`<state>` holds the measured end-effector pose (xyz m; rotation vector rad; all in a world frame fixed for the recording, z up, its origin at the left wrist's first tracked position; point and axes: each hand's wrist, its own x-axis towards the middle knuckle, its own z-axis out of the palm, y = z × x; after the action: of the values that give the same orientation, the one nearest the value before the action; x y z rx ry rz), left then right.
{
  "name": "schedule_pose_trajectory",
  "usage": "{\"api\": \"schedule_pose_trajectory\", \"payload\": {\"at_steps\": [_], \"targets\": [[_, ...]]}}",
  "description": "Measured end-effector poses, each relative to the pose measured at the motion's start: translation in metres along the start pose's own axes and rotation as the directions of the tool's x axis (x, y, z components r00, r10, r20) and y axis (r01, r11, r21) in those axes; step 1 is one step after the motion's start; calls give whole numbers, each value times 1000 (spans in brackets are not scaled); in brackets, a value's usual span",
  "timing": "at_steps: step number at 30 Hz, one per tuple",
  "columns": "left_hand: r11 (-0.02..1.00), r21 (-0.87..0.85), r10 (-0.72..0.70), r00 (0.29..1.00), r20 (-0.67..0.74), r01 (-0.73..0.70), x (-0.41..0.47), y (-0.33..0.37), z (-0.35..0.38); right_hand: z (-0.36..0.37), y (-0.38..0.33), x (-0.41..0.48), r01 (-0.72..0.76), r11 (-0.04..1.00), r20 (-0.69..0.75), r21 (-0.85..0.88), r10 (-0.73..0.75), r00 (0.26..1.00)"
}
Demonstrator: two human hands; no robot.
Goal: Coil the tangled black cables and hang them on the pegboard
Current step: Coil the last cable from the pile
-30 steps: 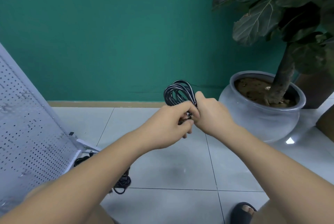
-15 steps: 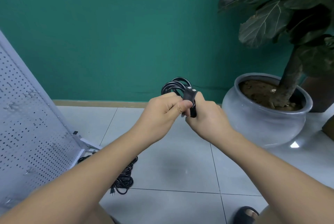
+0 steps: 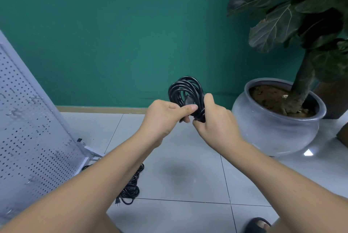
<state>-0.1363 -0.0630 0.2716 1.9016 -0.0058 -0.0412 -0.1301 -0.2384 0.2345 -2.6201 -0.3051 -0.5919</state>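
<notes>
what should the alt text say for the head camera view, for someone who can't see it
A left hand and a right hand grip a coiled black cable in front of a teal wall. A pegboard stands at the left, tangled black cables lie on the tiled floor by its foot, and a potted plant sits at the right.

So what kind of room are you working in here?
Likely an indoor office or studio corner: tiled floor, teal wall, a potted plant, and a white pegboard leaning at the left.

Teal wall (image 3: 113, 25), pale tiled floor (image 3: 178, 157), potted plant (image 3: 278, 120)
</notes>
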Motion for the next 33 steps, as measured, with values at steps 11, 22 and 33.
{"api": "schedule_pose_trajectory", "payload": {"at_steps": [11,22,33], "targets": [[937,-347,90,989,117,-44,12,-12,-4,-11,-2,-8,-28,927,89,374,-6,996],[972,-176,152,987,-41,-157,19,-12,-7,-24,-13,-8,-269,725,411,634,-22,911],[949,-265,133,980,-148,-169,10,-2,8,-18,-14,-3,-254,630,305,734,29,952]]}}
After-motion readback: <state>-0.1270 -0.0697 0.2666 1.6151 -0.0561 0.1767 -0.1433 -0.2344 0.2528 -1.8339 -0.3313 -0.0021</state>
